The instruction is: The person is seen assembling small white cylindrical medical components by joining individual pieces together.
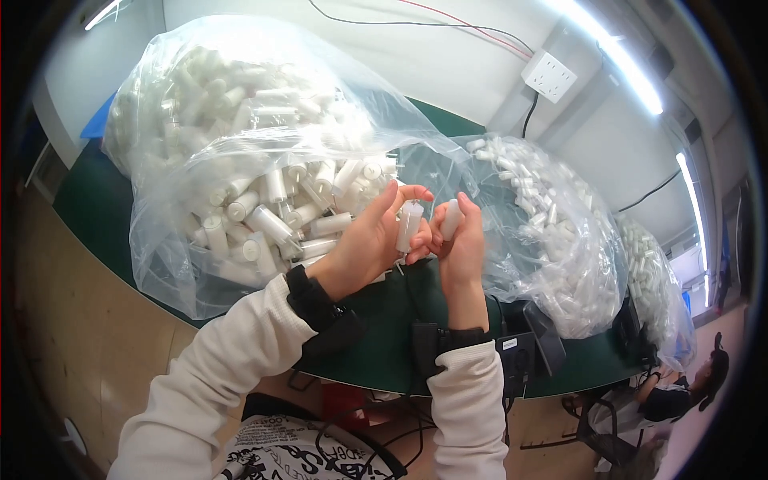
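My left hand (364,240) is closed around a white plastic cylinder (409,227), which stands nearly upright between the thumb and fingers. Close beside it, my right hand (462,254) pinches a smaller white plastic piece (451,218) under the thumb. Fingertips of the right hand reach the lower part of the cylinder. Just behind my left hand, a large clear plastic bag (172,192) lies with its mouth gaping. Many similar white cylinders (272,226) with thin metal pins fill it. Black bands (308,298) wrap both wrists.
Another clear bag (552,240) of small white pieces stands to the right, with a third bag (656,280) beyond. The dark green table (376,352) curves below. Black boxes with cables (516,352) sit by my right forearm. Another person (676,396) sits far right.
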